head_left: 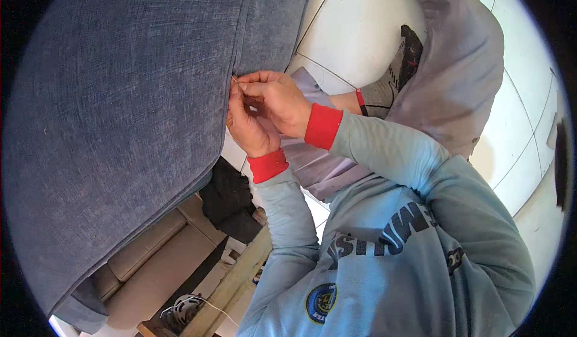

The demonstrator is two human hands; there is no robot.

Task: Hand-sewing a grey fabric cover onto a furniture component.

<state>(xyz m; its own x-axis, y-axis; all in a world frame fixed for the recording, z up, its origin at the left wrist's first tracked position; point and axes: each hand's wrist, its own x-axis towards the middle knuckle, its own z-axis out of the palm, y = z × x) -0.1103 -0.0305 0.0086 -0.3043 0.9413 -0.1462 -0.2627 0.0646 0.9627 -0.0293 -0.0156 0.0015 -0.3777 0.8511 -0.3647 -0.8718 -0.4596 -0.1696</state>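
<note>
A large piece of blue-grey upholstery [132,85] fills the left side, with a seam running down near its right edge. My left hand [247,130] is closed against that edge, its fingertips partly hidden behind the cloth. My right hand [277,101] comes in beside it, thumb and forefinger pinched together at the seam. Something thin and pale shows at these fingertips, too small to name. Both wrists wear the red cuffs of a light blue sweatshirt [384,265].
White floor tiles [336,30] lie beyond my bent leg in greyish trousers [457,66]. Below the upholstery are a black cloth [227,202], a beige cushioned seat [162,250] and a wooden beam [231,286]. A pale cord [219,309] runs across the beam.
</note>
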